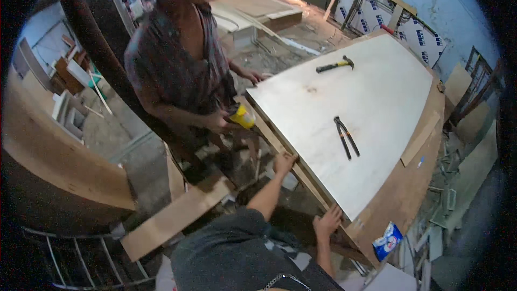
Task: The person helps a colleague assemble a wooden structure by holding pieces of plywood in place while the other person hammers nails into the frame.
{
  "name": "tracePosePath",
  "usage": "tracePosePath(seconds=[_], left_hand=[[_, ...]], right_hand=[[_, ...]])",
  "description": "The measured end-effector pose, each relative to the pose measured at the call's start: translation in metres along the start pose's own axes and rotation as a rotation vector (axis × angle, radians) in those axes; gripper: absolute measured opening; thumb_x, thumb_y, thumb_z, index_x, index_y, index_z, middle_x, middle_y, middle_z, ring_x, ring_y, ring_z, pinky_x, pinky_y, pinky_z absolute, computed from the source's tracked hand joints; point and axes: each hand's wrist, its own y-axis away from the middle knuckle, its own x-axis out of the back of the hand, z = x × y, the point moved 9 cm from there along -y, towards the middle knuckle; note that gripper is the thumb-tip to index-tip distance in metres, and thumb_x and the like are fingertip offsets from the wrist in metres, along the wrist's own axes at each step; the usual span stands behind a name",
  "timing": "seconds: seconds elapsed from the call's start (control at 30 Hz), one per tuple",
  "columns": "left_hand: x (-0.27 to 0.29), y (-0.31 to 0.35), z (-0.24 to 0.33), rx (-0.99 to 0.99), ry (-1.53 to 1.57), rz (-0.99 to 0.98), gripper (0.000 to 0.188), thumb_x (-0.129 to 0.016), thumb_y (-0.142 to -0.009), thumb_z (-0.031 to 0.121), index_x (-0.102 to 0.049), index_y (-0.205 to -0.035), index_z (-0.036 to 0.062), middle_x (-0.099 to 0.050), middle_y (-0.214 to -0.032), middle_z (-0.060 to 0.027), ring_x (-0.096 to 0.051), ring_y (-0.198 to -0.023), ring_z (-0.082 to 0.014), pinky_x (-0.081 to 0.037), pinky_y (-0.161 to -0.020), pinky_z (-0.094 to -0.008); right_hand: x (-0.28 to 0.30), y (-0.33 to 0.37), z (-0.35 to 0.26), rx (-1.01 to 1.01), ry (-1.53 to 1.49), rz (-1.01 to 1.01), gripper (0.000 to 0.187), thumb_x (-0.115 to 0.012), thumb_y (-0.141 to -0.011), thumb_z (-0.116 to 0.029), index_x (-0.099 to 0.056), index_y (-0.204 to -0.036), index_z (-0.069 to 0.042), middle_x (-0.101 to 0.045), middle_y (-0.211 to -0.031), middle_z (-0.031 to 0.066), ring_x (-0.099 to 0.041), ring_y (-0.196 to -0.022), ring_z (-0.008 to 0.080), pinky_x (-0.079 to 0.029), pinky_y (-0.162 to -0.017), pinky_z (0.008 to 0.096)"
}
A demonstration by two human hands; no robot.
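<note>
A long wooden strip (309, 182) runs along the near-left edge of a large white-topped panel (377, 97). My left hand (284, 163) is closed around it near its middle. Closer to the panel's near corner, my right hand (327, 222) grips the same edge, fingers over the top. Pincers (346, 139) with dark handles lie on the panel, and a claw hammer (335, 67) rests farther back. Across the strip's far end stands a co-worker (183, 70), one hand holding a yellow and black tool (242, 116), the other at the panel's far-left corner.
A blue and white packet (387, 241) sits on the brown board at the near right. A loose plank (177, 218) and a metal ladder-like frame (89, 258) are at lower left. Offcuts (468, 167) lean along the right wall. Another wooden panel stack (258, 11) stands behind.
</note>
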Motion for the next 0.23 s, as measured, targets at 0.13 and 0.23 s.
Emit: tracePosePath(seconds=[0.13, 0.23], left_hand=[[0.046, -0.06, -0.101, 0.056, 0.322, 0.132, 0.032, -0.074, -0.072, 0.034, -0.058, -0.071, 0.0058, -0.063, -0.067, -0.006, -0.059, -0.065, -0.0158, -0.047, -0.06, -0.0333], [0.021, -0.005, -0.015, 0.037, -0.058, 0.055, 0.035, -0.072, -0.073, 0.039, -0.061, -0.077, 0.0061, -0.066, -0.075, -0.008, -0.061, -0.069, -0.021, -0.049, -0.066, -0.0353]], right_hand=[[0.014, 0.008, -0.053, 0.198, -0.076, 0.041, 0.087, -0.065, -0.068, -0.028, -0.022, -0.139, -0.001, -0.027, -0.142, 0.0168, -0.022, -0.131, 0.0329, -0.026, -0.102, 0.0488], [0.004, 0.006, -0.015, 0.055, -0.09, 0.002, 0.087, -0.064, -0.071, -0.029, -0.018, -0.14, -0.001, -0.023, -0.144, 0.0159, -0.021, -0.132, 0.0338, -0.021, -0.105, 0.0494]])
